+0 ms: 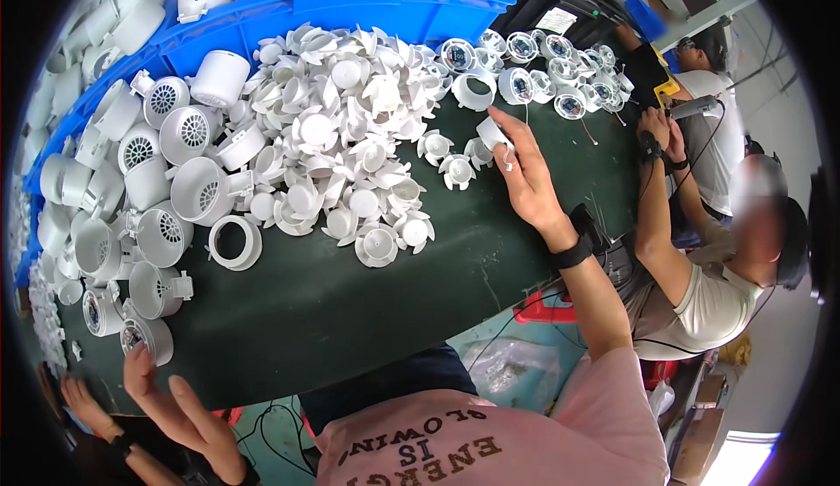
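At the lower left my left hand (178, 407) has its thumb and fingers apart, with the fingertips at the near side of a white round housing (156, 339) that has electronics inside. I cannot tell whether they touch it. My right hand (529, 184) is raised over the dark green table, pinching a small white cylindrical part (493, 132) between thumb and fingers; a tiny white piece shows by the thumb. Just left of it lie a few loose white fan blades (457, 171), and behind it stands a white ring (474, 90).
A large heap of white fan blades (346, 127) covers the middle. White housings with grilles (199, 190) crowd the left. Round units with circuit boards (516, 86) lie at the back right. Behind stands a blue bin (376, 9). Co-workers' hands (656, 127) show right and far left (87, 405).
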### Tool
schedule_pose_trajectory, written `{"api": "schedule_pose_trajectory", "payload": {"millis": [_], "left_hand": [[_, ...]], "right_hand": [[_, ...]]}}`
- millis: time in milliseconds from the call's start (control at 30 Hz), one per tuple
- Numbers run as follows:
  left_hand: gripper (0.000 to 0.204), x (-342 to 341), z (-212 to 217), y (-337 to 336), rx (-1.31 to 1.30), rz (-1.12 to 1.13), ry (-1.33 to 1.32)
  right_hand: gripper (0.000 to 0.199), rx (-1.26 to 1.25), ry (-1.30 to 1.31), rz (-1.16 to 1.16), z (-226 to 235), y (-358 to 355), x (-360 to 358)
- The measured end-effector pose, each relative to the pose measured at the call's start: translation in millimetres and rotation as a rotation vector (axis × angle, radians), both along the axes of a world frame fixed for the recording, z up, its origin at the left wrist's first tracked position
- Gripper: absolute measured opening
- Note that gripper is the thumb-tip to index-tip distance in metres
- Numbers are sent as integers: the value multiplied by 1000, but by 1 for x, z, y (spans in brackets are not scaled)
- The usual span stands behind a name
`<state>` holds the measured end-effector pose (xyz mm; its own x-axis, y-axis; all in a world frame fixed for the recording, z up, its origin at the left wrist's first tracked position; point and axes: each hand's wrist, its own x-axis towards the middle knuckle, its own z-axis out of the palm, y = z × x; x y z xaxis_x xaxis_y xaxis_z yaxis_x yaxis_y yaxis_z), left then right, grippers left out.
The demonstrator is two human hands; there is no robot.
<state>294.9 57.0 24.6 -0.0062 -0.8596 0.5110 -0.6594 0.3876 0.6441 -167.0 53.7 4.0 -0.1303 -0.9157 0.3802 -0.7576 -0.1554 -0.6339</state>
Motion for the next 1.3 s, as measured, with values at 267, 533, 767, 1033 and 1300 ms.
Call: {"api": "schedule_pose_trajectory", "payload": {"millis": [267, 533, 767, 1033, 1300], "left_hand": [[37, -48, -5, 9, 288, -208, 222], [38, -111, 28, 19, 413, -602, 283], [52, -124, 22, 44, 602, -769, 331], [64, -133, 39, 43, 968, -922, 785], [55, -122, 23, 42, 1019, -947, 730]], "right_hand": [[42, 15, 122, 5, -5, -7, 3], [45, 106, 358, -70, 18, -5, 2], [39, 81, -188, 284, 55, 27, 65], [45, -95, 39, 713, 67, 64, 144], [46, 167, -152, 744, 72, 63, 138]]}}
